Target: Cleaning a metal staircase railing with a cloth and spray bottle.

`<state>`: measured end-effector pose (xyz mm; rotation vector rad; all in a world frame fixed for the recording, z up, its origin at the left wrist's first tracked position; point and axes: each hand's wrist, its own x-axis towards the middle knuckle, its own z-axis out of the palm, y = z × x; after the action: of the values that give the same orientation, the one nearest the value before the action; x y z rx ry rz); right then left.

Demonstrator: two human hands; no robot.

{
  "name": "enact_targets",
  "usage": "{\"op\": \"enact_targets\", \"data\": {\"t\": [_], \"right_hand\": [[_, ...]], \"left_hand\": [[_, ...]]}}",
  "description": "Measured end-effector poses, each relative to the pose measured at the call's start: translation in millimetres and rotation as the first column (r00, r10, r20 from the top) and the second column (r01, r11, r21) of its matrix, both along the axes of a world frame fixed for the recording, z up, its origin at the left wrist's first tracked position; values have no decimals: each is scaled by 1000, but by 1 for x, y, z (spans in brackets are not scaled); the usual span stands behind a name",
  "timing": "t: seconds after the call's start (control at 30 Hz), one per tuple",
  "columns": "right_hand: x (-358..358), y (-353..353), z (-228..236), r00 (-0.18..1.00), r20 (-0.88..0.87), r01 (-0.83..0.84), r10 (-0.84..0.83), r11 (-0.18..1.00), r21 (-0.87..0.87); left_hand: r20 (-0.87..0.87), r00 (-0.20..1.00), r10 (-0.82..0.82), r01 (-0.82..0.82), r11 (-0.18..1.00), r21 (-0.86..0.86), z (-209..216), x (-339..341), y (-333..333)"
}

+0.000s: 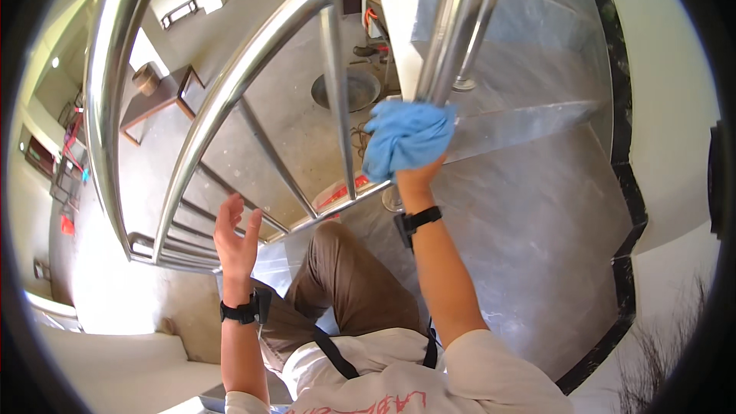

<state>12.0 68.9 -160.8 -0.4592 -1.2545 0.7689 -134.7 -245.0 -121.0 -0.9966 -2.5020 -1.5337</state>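
Note:
A crumpled blue cloth point(410, 136) is in my right hand point(421, 176), pressed against the lower part of a shiny steel post point(452, 38) of the stair railing. The cloth covers most of the fingers. My left hand point(237, 236) is raised beside the thin steel balusters, holding nothing, its fingers slightly bent and the thumb apart. A thick curved steel handrail point(222, 92) sweeps from lower left to the top, with a second curved steel tube point(107, 84) farther left.
Grey stone steps point(529, 134) with black edging point(625, 184) rise at the right. Below, beyond the railing, are a dark round pan point(345, 90), a low wooden table point(159, 104) with a bucket point(146, 79), and a red-and-white item point(337, 197). Dry twigs point(659, 360) stand lower right.

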Motion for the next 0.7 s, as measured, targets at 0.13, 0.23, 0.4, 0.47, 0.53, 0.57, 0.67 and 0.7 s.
{"op": "enact_targets", "data": {"t": [0.13,0.23,0.4,0.47,0.53,0.57,0.67,0.7], "right_hand": [[11,-21,-43,986,166,3,31,981,-196],[24,-40,-44,984,172,3,46,960,-279],[65,-68,-69,667,697,367,-262,930,-3],[81,-77,-76,613,756,343,-231,939,9],[101,-90,-84,623,765,353,-164,931,-88],[111,-97,-91,614,776,351,-147,931,-102],[131,-109,-101,512,840,296,-180,955,24],[138,-115,-92,493,854,286,-163,958,18]], "left_hand": [[41,999,-18,18,1000,6,-18,-9,36],[-53,998,-42,53,974,221,-33,-3,75],[455,777,-434,235,872,430,-48,-30,115],[507,790,-345,166,916,365,-50,-29,120],[468,795,-386,198,894,401,-52,-21,127],[462,790,-403,218,889,404,-50,-17,127],[424,787,-448,242,857,455,-49,-17,124],[405,788,-463,250,842,478,-50,-18,123]]}}
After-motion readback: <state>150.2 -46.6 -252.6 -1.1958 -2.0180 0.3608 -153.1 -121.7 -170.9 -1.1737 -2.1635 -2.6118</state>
